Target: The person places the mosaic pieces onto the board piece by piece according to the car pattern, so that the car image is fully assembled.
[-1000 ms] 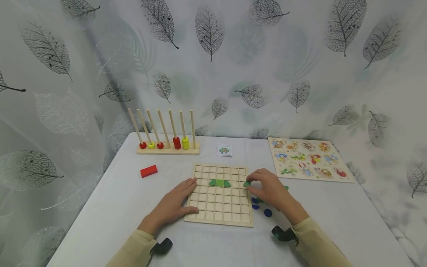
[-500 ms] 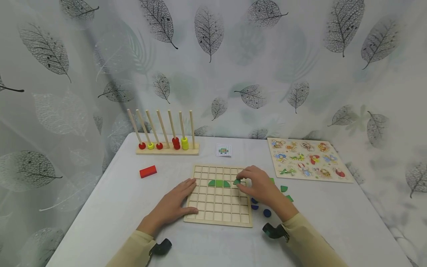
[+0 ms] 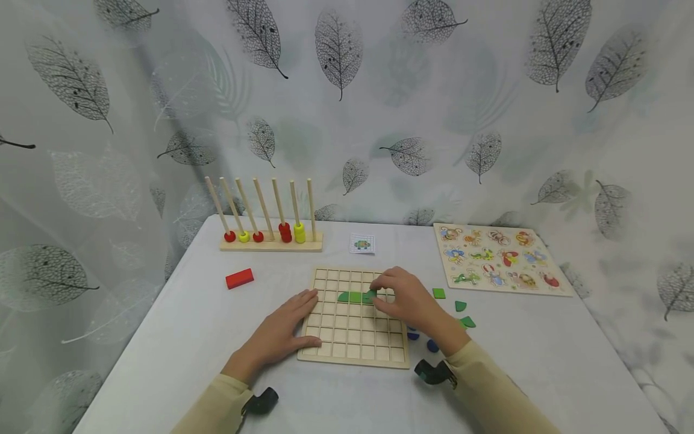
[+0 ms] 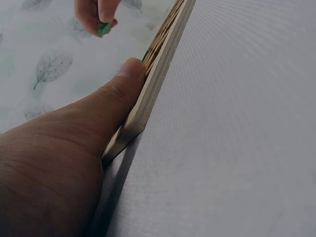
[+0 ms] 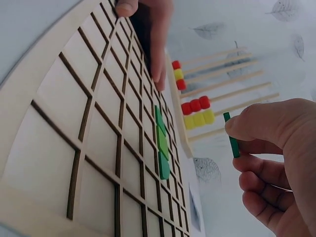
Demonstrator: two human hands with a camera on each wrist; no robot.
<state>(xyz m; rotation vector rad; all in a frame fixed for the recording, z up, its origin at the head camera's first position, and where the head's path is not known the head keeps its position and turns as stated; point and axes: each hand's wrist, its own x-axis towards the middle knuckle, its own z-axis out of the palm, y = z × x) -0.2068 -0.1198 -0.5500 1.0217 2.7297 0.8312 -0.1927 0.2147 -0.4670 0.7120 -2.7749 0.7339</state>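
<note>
A wooden grid board [image 3: 347, 340] lies on the white table. My left hand [image 3: 284, 322] rests along its left side, with the thumb laid over the rim in the left wrist view. Thumb and fingers of my right hand [image 3: 406, 301] pinch a small, flat green piece [image 5: 231, 134], which is held above the grid in the right wrist view. Three green pieces sit in a row in the grid: a light green square [image 5: 162, 143] between two darker, rounded ones. In the head view the right fingertips overlap the row's right end.
Loose green pieces [image 3: 460, 306] and blue pieces [image 3: 432, 345] lie right of the board. Behind it are a small picture card [image 3: 362, 243] and a peg stand [image 3: 271, 246] with red and yellow beads. A red block [image 3: 240, 278] lies left, an insect puzzle board [image 3: 504, 259] back right.
My right hand has moved left from the board's right edge to over the grid, carrying the green piece. The left hand has stayed in place.
</note>
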